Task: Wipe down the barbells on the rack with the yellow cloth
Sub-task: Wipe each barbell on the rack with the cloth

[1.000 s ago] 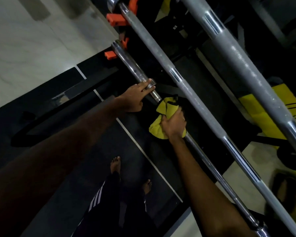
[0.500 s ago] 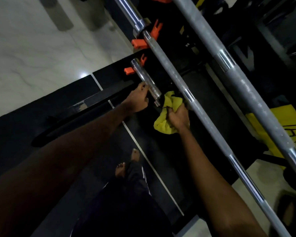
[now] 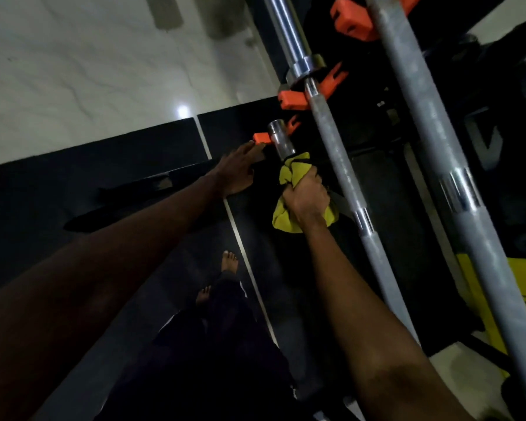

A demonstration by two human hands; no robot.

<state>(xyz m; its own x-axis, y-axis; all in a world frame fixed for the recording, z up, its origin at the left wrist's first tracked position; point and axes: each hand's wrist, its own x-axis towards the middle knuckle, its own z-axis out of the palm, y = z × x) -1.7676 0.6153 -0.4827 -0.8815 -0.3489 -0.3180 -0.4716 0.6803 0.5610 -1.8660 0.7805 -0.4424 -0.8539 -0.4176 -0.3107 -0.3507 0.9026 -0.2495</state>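
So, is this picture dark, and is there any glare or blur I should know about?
Head view: dim overall, the black mat loses detail; head view: one glare spot on the pale floor; head view: the nearest barbell looks soft and blurred, while the yellow cloth in the right hand is readable.

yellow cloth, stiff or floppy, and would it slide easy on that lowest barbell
Probably floppy: the yellow cloth bunches into folds inside the right hand, and a corner sags below it. Likely light, since one hand holds it. It should slide easily along the lowest barbell, whose chrome end looks smooth and shiny.
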